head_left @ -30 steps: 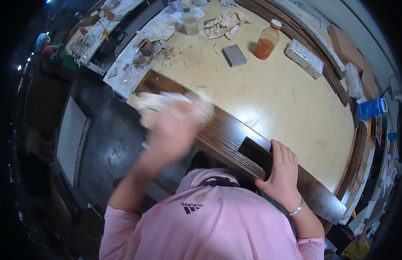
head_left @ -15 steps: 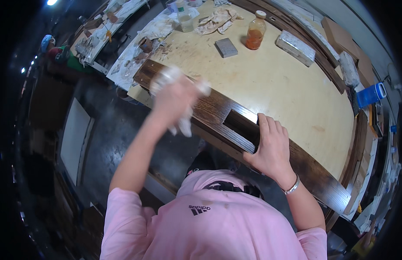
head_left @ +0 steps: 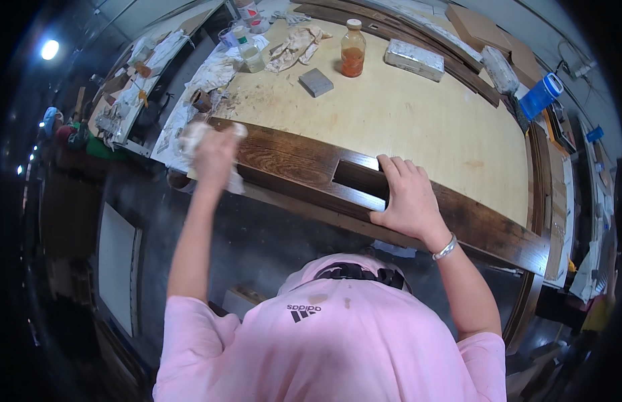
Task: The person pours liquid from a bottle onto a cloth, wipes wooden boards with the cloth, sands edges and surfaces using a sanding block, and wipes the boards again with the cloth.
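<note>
One dark board (head_left: pixel 284 155) lies along the near edge of the table (head_left: pixel 445 127), the right hand (head_left: pixel 411 199) clamped across it beside the slot (head_left: pixel 359 179), seemingly to steady it, while the left hand (head_left: pixel 214 158), blurred, clutches a white cloth (head_left: pixel 192 139) at the board's left end.

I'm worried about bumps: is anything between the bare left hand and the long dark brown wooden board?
Only the crumpled white cloth in the left hand, at the left end of the board. Blur hides whether cloth and board touch.
</note>
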### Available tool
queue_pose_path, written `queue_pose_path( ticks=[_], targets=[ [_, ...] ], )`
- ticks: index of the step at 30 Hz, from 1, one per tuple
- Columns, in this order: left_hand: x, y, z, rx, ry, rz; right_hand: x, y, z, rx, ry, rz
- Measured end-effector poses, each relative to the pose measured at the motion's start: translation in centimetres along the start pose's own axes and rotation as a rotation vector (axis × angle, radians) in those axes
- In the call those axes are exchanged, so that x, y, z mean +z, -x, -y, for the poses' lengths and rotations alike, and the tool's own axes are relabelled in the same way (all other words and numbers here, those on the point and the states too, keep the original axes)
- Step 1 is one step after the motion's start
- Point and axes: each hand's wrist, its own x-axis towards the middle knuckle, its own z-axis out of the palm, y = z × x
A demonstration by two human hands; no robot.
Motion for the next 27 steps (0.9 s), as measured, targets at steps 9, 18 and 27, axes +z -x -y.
queue_pose_path(
  ticks=[9,18,27],
  targets=[
    [0.4,3.4,-19.2,0.309,0.581,0.216,0.7,0.8,-0.2,0.041,0.038,-0.095],
    [2.9,0.1,-14.9,0.244,0.522,0.282,1.2,3.3,-1.9,-0.091,0.005,-0.249],
    [-1.8,0.0,-26.8,0.124,0.986,0.469,-14.7,31.8,-23.2,0.558,0.058,-0.467]
  ],
)
